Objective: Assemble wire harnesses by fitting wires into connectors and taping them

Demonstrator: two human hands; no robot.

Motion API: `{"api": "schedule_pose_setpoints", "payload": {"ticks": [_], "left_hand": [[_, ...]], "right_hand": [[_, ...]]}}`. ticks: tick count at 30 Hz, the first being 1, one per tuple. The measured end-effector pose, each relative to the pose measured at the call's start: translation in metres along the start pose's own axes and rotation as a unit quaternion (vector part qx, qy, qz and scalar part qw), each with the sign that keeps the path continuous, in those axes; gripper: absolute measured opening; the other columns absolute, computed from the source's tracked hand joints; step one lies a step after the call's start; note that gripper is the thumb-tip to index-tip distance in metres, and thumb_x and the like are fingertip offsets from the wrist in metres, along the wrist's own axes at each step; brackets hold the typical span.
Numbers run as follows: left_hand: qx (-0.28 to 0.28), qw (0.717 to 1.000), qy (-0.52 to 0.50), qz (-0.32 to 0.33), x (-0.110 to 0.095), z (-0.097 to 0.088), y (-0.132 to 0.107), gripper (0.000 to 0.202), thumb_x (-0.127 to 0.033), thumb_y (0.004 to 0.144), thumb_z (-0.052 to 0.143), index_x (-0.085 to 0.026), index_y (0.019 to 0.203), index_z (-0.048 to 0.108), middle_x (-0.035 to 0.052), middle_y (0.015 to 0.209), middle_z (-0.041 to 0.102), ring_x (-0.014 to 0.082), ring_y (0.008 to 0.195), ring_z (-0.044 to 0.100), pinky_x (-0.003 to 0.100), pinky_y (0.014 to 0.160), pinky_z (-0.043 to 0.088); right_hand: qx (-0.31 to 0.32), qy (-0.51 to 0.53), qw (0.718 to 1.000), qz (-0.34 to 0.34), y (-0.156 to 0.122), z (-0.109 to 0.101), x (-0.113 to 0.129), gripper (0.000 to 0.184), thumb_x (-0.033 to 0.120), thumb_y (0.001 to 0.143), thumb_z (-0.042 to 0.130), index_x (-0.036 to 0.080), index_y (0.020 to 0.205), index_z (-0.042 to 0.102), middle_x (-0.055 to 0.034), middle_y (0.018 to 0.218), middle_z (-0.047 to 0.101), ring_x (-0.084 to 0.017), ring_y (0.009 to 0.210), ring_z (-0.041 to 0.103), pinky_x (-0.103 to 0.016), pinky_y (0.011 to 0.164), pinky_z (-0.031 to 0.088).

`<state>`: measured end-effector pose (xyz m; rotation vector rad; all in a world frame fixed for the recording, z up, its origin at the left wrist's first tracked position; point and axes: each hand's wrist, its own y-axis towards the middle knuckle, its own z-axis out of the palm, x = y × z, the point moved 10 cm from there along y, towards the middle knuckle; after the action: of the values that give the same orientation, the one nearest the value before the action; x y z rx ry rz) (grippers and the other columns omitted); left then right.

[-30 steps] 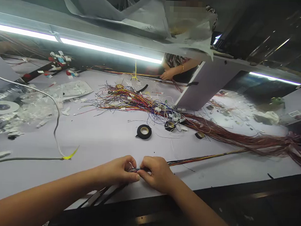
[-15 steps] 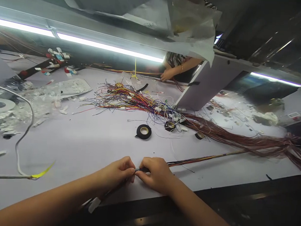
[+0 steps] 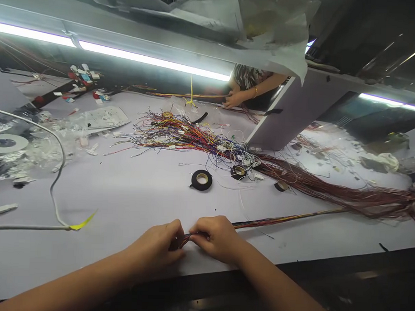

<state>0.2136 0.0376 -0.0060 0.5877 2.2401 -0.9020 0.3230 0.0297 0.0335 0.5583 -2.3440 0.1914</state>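
My left hand (image 3: 156, 246) and my right hand (image 3: 214, 237) meet near the front edge of the white table (image 3: 134, 194). Both are closed, pinching the end of a thin bundle of coloured wires (image 3: 287, 218) that runs off to the right. Coloured strands show between the two thumbs. A black tape roll (image 3: 201, 180) lies a little beyond my hands. Further back spreads a big tangle of coloured wires (image 3: 201, 139).
A white cable with a yellow tag (image 3: 83, 221) curls on the left. Plastic bags and a white tape roll (image 3: 5, 143) lie far left. Smaller tape rolls (image 3: 238, 171) sit by the tangle. Another person's hand (image 3: 234, 99) rests at the far side. A slanted white panel (image 3: 290, 111) stands at right.
My hands stayed together on the wire bundle, the fingers shifting slightly. The white cable with the yellow tag swung left and then back towards the right.
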Motion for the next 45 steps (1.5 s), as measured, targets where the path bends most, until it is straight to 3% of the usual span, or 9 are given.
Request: {"api": "schedule_pose_setpoints", "payload": {"ticks": [10, 14, 18, 27, 32, 36, 39, 42, 45], "left_hand": [[-0.025, 0.999, -0.024, -0.004, 0.001, -0.010, -0.001, 0.021, -0.037, 0.082, 0.051, -0.021, 0.079, 0.063, 0.0015, 0.077, 0.070, 0.0193, 0.072, 0.059, 0.029, 0.065, 0.038], [0.021, 0.998, -0.053, -0.034, 0.002, 0.000, 0.011, 0.025, -0.041, 0.073, 0.062, -0.022, 0.085, 0.053, -0.0008, 0.076, 0.067, 0.0193, 0.070, 0.057, 0.027, 0.061, 0.037], [0.019, 1.000, 0.000, 0.001, -0.016, 0.001, 0.020, 0.020, -0.035, 0.071, 0.060, -0.023, 0.079, 0.046, -0.0011, 0.074, 0.062, 0.0189, 0.069, 0.054, 0.027, 0.060, 0.034], [0.017, 0.999, -0.046, 0.018, -0.002, 0.006, 0.013, 0.011, -0.030, 0.083, 0.046, -0.024, 0.091, 0.048, 0.0008, 0.082, 0.068, 0.0207, 0.076, 0.059, 0.030, 0.068, 0.039], [0.008, 1.000, 0.013, 0.013, -0.003, 0.003, 0.011, 0.012, -0.032, 0.086, 0.044, -0.023, 0.089, 0.051, 0.0046, 0.083, 0.067, 0.0234, 0.076, 0.060, 0.032, 0.066, 0.038], [-0.006, 0.999, 0.032, 0.013, -0.008, -0.001, 0.007, 0.014, -0.031, 0.088, 0.041, -0.023, 0.090, 0.052, 0.0061, 0.084, 0.067, 0.0238, 0.076, 0.060, 0.032, 0.066, 0.038], [-0.022, 0.998, 0.047, 0.038, -0.013, -0.002, 0.003, 0.018, -0.033, 0.092, 0.037, -0.023, 0.088, 0.052, 0.0065, 0.084, 0.068, 0.0228, 0.074, 0.060, 0.032, 0.065, 0.038], [-0.051, 0.993, 0.086, 0.067, -0.018, -0.002, -0.001, 0.023, -0.030, 0.094, 0.032, -0.022, 0.085, 0.052, 0.0056, 0.080, 0.067, 0.0215, 0.071, 0.060, 0.031, 0.063, 0.039], [-0.095, 0.987, 0.103, 0.081, -0.020, -0.003, -0.005, 0.021, -0.028, 0.095, 0.032, -0.022, 0.090, 0.052, 0.0041, 0.078, 0.066, 0.0205, 0.069, 0.060, 0.031, 0.063, 0.041]], "right_hand": [[-0.023, 0.008, 1.000, -0.001, -0.004, 0.003, -0.002, 0.012, 0.032, 0.088, 0.062, 0.024, 0.091, 0.070, 0.0013, 0.083, 0.073, -0.012, 0.070, 0.065, -0.022, 0.065, 0.044], [-0.024, -0.011, 1.000, 0.000, -0.003, 0.004, -0.003, 0.008, 0.028, 0.086, 0.062, 0.023, 0.088, 0.069, 0.0016, 0.080, 0.072, -0.012, 0.068, 0.064, -0.023, 0.064, 0.042], [-0.021, -0.001, 1.000, 0.001, -0.003, 0.001, -0.004, 0.006, 0.026, 0.085, 0.063, 0.022, 0.086, 0.068, 0.0015, 0.078, 0.072, -0.013, 0.066, 0.062, -0.023, 0.062, 0.042], [0.066, 0.010, 0.997, -0.045, -0.003, -0.003, 0.006, 0.020, 0.023, 0.093, 0.053, 0.024, 0.107, 0.066, 0.0004, 0.096, 0.072, -0.013, 0.085, 0.066, -0.023, 0.076, 0.048], [-0.074, -0.150, 0.986, -0.026, 0.034, -0.046, -0.038, 0.031, 0.021, 0.088, 0.060, 0.020, 0.119, 0.061, -0.0076, 0.120, 0.065, -0.022, 0.110, 0.057, -0.037, 0.093, 0.045], [-0.068, -0.226, 0.970, -0.058, 0.064, -0.047, -0.057, 0.037, 0.009, 0.089, 0.054, 0.023, 0.122, 0.060, -0.0080, 0.124, 0.064, -0.026, 0.122, 0.050, -0.045, 0.099, 0.039], [-0.088, -0.148, 0.984, -0.049, 0.059, -0.056, -0.040, 0.028, 0.011, 0.088, 0.055, 0.022, 0.113, 0.062, -0.0081, 0.109, 0.068, -0.024, 0.111, 0.056, -0.045, 0.098, 0.037], [-0.116, 0.095, 0.986, 0.068, 0.029, -0.069, -0.022, 0.030, 0.024, 0.088, 0.059, 0.025, 0.117, 0.053, -0.0025, 0.094, 0.066, -0.019, 0.089, 0.060, -0.037, 0.085, 0.044], [-0.095, 0.391, 0.890, 0.214, -0.008, -0.054, -0.009, 0.029, 0.040, 0.088, 0.061, 0.025, 0.109, 0.047, 0.0030, 0.078, 0.060, -0.015, 0.072, 0.059, -0.029, 0.069, 0.045]]}}
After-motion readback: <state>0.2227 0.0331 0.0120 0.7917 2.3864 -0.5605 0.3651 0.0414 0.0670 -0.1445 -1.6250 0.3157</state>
